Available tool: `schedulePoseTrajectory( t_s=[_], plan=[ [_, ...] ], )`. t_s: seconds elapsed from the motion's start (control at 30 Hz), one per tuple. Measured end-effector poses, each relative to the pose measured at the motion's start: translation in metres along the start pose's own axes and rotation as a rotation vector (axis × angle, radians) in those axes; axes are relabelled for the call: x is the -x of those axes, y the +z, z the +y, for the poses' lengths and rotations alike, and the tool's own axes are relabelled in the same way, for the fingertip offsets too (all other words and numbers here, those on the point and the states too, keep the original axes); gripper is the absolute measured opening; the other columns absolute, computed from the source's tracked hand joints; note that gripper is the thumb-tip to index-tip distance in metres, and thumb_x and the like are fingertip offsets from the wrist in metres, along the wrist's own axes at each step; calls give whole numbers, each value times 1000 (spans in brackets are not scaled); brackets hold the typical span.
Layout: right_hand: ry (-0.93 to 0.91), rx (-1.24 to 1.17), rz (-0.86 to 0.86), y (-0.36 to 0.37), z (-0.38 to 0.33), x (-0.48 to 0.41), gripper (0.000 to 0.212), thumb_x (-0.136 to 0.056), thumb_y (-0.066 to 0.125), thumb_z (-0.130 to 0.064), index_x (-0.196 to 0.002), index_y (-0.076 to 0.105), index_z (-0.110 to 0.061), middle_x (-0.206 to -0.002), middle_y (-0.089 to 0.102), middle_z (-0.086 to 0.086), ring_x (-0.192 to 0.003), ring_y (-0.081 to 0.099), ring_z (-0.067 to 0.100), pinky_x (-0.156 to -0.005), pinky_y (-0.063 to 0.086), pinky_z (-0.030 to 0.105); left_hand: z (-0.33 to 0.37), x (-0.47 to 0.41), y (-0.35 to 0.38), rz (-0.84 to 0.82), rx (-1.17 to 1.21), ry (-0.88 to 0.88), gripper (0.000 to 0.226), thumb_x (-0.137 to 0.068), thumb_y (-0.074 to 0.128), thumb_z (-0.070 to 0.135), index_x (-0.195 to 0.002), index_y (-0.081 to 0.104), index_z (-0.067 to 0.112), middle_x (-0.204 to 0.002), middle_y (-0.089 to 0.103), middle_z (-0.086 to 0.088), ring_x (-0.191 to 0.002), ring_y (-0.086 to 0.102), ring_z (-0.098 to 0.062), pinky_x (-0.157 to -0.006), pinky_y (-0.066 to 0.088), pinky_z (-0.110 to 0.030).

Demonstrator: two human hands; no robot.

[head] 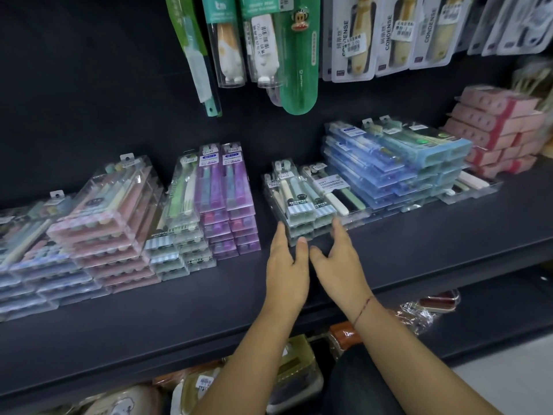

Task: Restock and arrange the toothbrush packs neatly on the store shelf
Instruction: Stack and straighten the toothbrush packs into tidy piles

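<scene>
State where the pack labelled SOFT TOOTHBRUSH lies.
Head view: the SOFT TOOTHBRUSH pack lies just right of centre on the shelf, between the striped-pack stack and the blue stack.

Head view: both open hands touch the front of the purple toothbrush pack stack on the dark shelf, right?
Wrong stack. The head view shows the left hand and right hand touching the front of the short green-striped toothbrush pack stack, right of the purple stack, on the dark shelf.

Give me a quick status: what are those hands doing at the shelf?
Left hand, right hand open, fingertips at front corners of the striped pack stack. Nothing between hands and stack.
</scene>
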State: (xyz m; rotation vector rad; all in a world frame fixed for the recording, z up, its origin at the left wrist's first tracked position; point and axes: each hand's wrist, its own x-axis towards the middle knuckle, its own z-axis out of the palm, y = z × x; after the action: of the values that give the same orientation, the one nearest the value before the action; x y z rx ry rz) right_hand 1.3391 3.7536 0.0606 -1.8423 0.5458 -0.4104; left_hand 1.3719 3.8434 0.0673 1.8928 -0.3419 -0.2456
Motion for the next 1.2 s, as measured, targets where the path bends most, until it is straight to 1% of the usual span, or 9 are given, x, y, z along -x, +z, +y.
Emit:
schedulePoseTrajectory(
  t_s=[0.17, 0.23, 0.33, 0.43, 0.6, 0.77, 0.97, 1.1, 1.2],
  plan=[
    [38, -96, 22, -3, 2, -8, 75, -93, 60, -15, -155, 18, -18, -150, 37, -3, -135, 37, 8, -106, 33, 24, 1, 0, 0, 25, -3, 4, 61, -103, 42, 37, -156, 14, 25, -161, 18, 7, -147, 19, -9, -119, 19, -29],
    [44, -95, 16, -3, 3, -10, 74, -92, 62, -16, -154, 21, -18, -141, 42, -6, -130, 41, 8, -111, 32, 29, 0, 2, -3, 48, -28, -3, 63, -103, 42, 37, -156, 11, 24, -163, 14, 7, -148, 15, -9, -120, 17, -30],
    [63, -55, -22, -3, 3, -16, 65, -92, 60, -23, -150, 31, -23, -140, 34, -6, -134, 35, 16, -116, 29, 40, -3, 11, -7, 42, -64, 3, 68, -102, 45, 35, -157, 5, 24, -163, 8, 9, -149, 9, -7, -121, 14, -29],
    [77, -212, -60, -3, -6, -21, 60, -97, 54, -35, -151, 30, -21, -153, 27, -7, -139, 30, 11, -106, 27, 25, -8, 24, -12, 20, -104, 34, 73, -101, 49, 32, -157, 3, 24, -163, 7, 10, -148, 8, -5, -118, 11, -23],
    [132, -433, -118, -1, -18, -48, 61, -99, 37, -57, -151, 33, -26, -153, 34, -12, -139, 28, 4, -112, 20, 26, -11, 28, -21, -9, -121, 39, 69, -101, 49, 33, -156, 8, 26, -161, 15, 12, -146, 15, -4, -115, 13, -19],
    [162, -446, -174, 4, -20, -84, 65, -96, 41, -62, -149, 37, -25, -147, 38, -15, -137, 31, 5, -120, 19, 35, -21, 35, -44, 226, -135, 140, 52, -100, 52, 23, -149, 35, 27, -146, 41, 15, -135, 36, -1, -115, 31, -28],
    [127, -399, -270, 14, -9, -99, 107, -58, 53, -88, -146, 44, -27, -150, 44, -9, -139, 37, 11, -119, 26, 44, -36, 38, -68, 496, -125, 243, 42, -96, 54, 12, -133, 42, 28, -125, 45, 13, -116, 43, 6, -104, 40, -31],
    [107, -370, -311, 15, -5, -105, 103, -60, 53, -91, -145, 44, -32, -149, 43, -12, -139, 37, 9, -119, 24, 45, -41, 34, -77, 623, -169, 268, 49, -93, 58, 11, -137, 39, 20, -128, 38, 11, -123, 38, -8, -102, 40, -54],
    [62, -248, -331, 14, -23, -97, 77, -89, 42, -70, -152, 30, -27, -157, 29, -11, -145, 25, 10, -122, 17, 39, -39, 29, -80, 559, -315, 382, 39, -93, 58, 11, -130, 49, 16, -126, 45, 6, -122, 40, -11, -105, 39, -49]
  ],
)
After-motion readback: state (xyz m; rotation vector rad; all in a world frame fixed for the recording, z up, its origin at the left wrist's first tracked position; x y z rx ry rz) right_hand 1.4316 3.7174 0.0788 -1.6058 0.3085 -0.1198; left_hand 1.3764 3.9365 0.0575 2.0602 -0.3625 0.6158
